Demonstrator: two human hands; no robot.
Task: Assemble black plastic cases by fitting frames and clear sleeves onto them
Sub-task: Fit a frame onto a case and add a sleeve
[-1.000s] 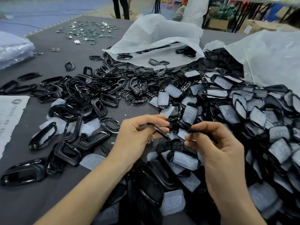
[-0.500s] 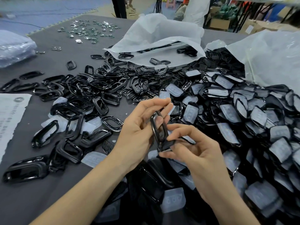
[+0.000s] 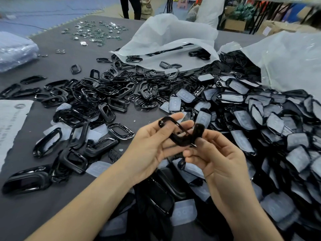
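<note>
My left hand pinches a glossy black frame between thumb and fingers above the table's middle. My right hand holds a second black piece against the frame's right end; the two parts touch where my fingertips meet. Their joint is partly hidden by my fingers. A large heap of black cases with clear sleeves fills the right side. Loose black frames lie scattered to the left.
Two white plastic bags lie open at the back and right. Small metal parts are spread at the far edge. A printed paper sheet lies at the left. Finished black cases lie near my wrists.
My hands came together and lifted: the left turned the frame from edge-on to slanted, and the right brought its black piece against the frame's end.
</note>
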